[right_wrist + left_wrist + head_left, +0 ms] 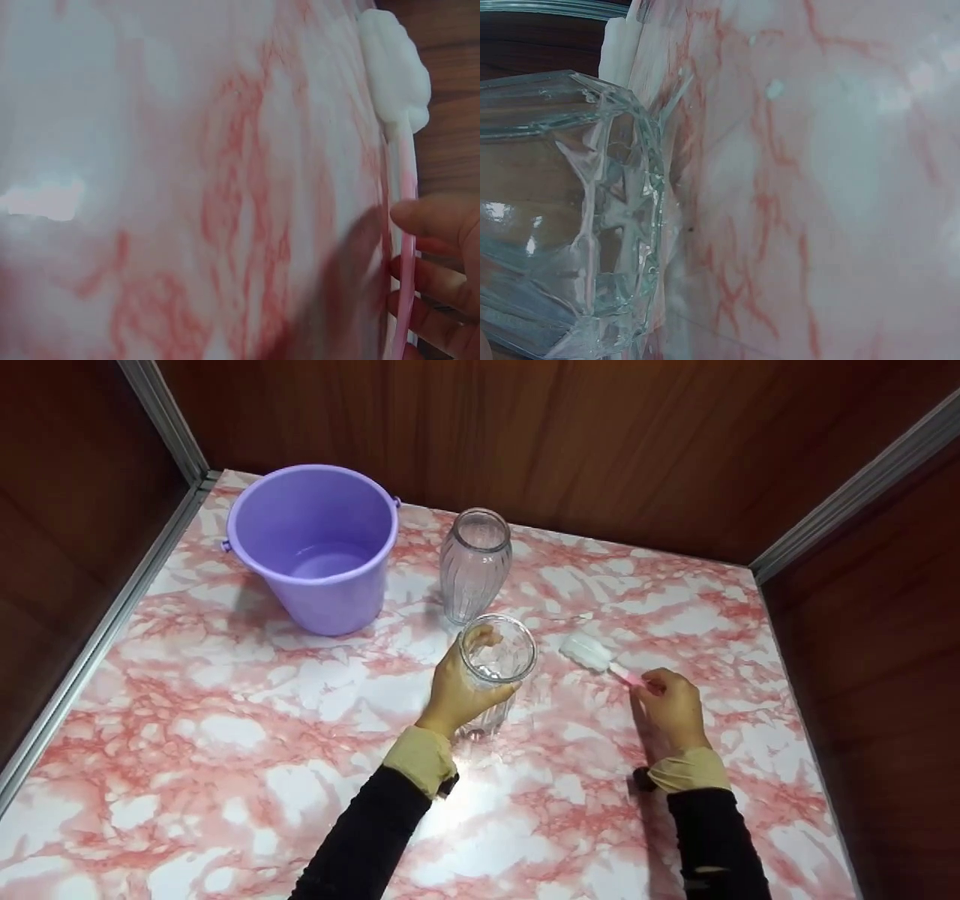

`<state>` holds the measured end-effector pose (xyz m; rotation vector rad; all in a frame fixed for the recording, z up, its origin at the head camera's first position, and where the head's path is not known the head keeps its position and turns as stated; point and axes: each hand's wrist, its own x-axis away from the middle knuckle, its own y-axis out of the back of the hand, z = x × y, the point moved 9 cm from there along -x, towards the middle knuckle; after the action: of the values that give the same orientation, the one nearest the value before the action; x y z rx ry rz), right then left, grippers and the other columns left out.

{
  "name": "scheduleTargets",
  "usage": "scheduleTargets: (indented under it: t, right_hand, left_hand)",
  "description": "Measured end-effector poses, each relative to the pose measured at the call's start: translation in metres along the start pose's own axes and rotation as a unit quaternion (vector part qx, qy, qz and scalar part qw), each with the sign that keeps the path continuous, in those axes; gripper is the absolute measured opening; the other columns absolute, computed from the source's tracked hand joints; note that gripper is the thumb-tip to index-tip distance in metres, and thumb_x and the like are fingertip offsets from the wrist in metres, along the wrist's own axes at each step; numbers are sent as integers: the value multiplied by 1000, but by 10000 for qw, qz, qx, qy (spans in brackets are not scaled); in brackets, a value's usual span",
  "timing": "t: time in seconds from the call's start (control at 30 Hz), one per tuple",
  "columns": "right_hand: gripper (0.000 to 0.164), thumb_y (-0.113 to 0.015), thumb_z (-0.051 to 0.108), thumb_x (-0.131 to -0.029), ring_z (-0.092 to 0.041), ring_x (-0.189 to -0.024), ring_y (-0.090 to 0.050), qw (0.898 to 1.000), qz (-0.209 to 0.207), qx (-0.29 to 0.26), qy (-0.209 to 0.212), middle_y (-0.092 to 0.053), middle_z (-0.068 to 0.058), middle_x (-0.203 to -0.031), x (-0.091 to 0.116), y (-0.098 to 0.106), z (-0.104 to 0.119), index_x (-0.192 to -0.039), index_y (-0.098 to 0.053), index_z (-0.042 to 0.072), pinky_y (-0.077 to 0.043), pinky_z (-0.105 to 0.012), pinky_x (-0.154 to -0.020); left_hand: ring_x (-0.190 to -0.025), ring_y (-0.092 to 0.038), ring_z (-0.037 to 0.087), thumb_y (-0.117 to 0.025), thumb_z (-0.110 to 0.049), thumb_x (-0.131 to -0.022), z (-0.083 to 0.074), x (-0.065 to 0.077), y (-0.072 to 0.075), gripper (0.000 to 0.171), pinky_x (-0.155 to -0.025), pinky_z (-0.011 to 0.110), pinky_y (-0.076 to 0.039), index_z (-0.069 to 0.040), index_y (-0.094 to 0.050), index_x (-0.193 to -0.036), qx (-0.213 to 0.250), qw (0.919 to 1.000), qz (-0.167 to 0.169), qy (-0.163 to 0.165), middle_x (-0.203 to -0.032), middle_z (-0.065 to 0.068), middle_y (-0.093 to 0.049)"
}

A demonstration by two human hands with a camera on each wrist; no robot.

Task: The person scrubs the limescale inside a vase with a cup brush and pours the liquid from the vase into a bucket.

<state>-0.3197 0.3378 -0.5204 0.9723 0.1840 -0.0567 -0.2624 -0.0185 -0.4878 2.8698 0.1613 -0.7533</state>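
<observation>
Walled with dark wood-grain panels (pixel 600 442) at 9, 12 and 3 o'clock; surfaced with red-and-white marbled tabletop (pixel 555 825). Hour positions hereafter taken from held vase (pixel 510 660), head view.

Observed held vase, clear and ribbed, roughly upright near middle of tabletop. Observed left hand (pixel 457 690) wrapped round it below the rim. Unable to confirm contact between base and tabletop. Observed right hand (pixel 673 709) at 3 o'clock, well apart from left hand, pinching pink handle (pixel 624 673) of 1 white-headed brush (pixel 589 652), with head directed towards 10 o'clock.

Judged principal hazard: slipping and breakage of held vase, through a slack hold or damp glass. Judged secondary hazard: collision with 2nd vase (pixel 475 574), near at 12 o'clock, through a careless forward shift of left hand. Judged lesser hazard: dropping of brush, through too light a pinch.

Inspected 3 containers. Found no contents in held vase beyond glints and part of left hand visible through clear wall. Found nothing discernible in 2nd vase, standing upright. Looked into purple bucket (pixel 334 604), upright at 10 o'clock: noted paler patch on bottom; unable to establish whether liquid or bare plastic.
</observation>
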Motion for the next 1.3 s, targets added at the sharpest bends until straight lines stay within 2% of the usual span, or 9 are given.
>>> scheduleTargets:
  t: [0.23,0.5,0.6,0.7,0.8,0.93,1.03,1.17,1.3]
  right_hand:
    - [22,-73,19,-85,-27,-71,-60,9996,-139,230,64,-65,-14,-80,4,3,10,-99,-70,1,-49,-39,-63]
    - [27,-78,21,-81,-29,-75,-64,9907,-1238,177,537,-67,-15,-84,1,23,47,-96,-70,0,-51,-40,-64]
    - [27,-80,16,-80,-27,-72,-65,9852,-1600,-147,598,-68,-14,-81,1,30,57,-99,-69,0,-50,-27,-62]
    - [26,-77,11,-81,-17,-65,-64,9773,-1980,-666,354,-69,-12,-78,1,37,60,-103,-69,0,-47,-13,-57]
    - [22,-73,2,-82,-11,-60,-62,9571,-2243,-1834,75,-68,-17,-78,3,43,69,-102,-67,-5,-48,-11,-55]
    - [17,-70,0,-85,-13,-61,-60,9039,-2326,-3584,-218,-65,-15,-80,-1,37,69,-98,-66,-9,-51,-19,-58]
    - [19,-66,8,-91,-16,-63,-56,8692,-2305,-4362,-339,-63,-12,-83,-8,27,63,-96,-66,-9,-49,-22,-59]
    - [30,-52,17,-100,-17,-65,-54,8527,-2300,-4670,-434,-64,-12,-85,-16,23,69,-88,-66,-7,-46,-24,-60]
    - [46,-38,21,-104,-19,-74,-58,8462,-2571,-4649,-411,-65,-7,-76,-21,27,77,-70,-60,0,-47,-27,-76]
  left_hand:
    - [-117,-55,12,-88,-31,-65,2,0,-2,83,-103,34,-42,-18,-45,-135,-65,9999,62,88,-122,-5,-63]
    - [-118,-55,14,-88,-29,-65,3,1,2,82,-104,37,-42,-17,-46,-134,-87,9999,20,116,-123,-4,-62]
    - [-118,-54,12,-88,-30,-65,4,1,2,82,-104,36,-41,-17,-46,-134,-91,9999,30,133,-123,-5,-62]
    - [-118,-54,9,-89,-29,-64,5,2,2,83,-104,34,-41,-18,-46,-134,-126,9998,10,139,-123,-7,-62]
    - [-117,-53,7,-89,-29,-64,4,2,2,83,-103,33,-41,-18,-46,-135,-188,9998,-16,104,-122,-9,-62]
    - [-117,-54,8,-88,-31,-65,2,1,3,84,-103,33,-42,-16,-45,-135,-228,9997,-33,-45,-122,-8,-63]
    - [-117,-54,10,-88,-32,-66,1,1,2,84,-102,32,-42,-14,-45,-136,-198,9997,-10,-107,-122,-6,-63]
    - [-116,-54,11,-88,-31,-66,0,0,0,83,-103,31,-42,-14,-46,-135,-131,9999,31,-91,-122,-5,-63]
    - [-116,-55,12,-88,-30,-66,-2,-1,0,83,-103,31,-42,-12,-46,-135,-142,9998,9,-161,-121,-4,-63]
